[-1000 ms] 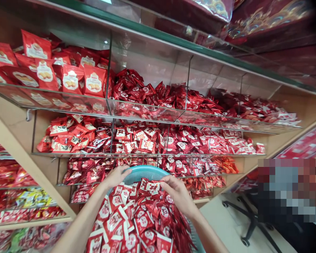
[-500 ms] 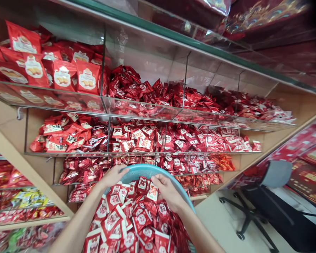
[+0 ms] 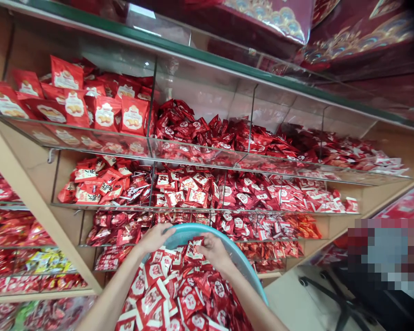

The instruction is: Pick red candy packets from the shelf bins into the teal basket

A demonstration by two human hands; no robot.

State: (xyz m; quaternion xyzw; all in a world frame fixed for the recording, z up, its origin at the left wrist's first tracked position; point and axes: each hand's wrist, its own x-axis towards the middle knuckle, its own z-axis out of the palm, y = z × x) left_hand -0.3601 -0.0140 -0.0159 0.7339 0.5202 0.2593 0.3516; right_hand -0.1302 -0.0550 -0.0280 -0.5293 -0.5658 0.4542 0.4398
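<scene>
A teal basket full of small red-and-white packets is at the bottom centre. My left hand rests at the basket's far left rim, its thumb and fingers apart around the edge, holding no packet. Over the packets near the far side of the basket, my right hand pinches a red packet with a white printed label between thumb and fingers.
Beyond the basket stand glass-fronted shelves with dividers, filled with red packets. Large dark red boxes sit above. Another slanted shelf unit is on the left. A black wheeled chair base stands at lower right.
The view has shifted, so the shelves appear farther right and lower. The packet in my right hand is now tilted and lies nearer the basket's far wall.
</scene>
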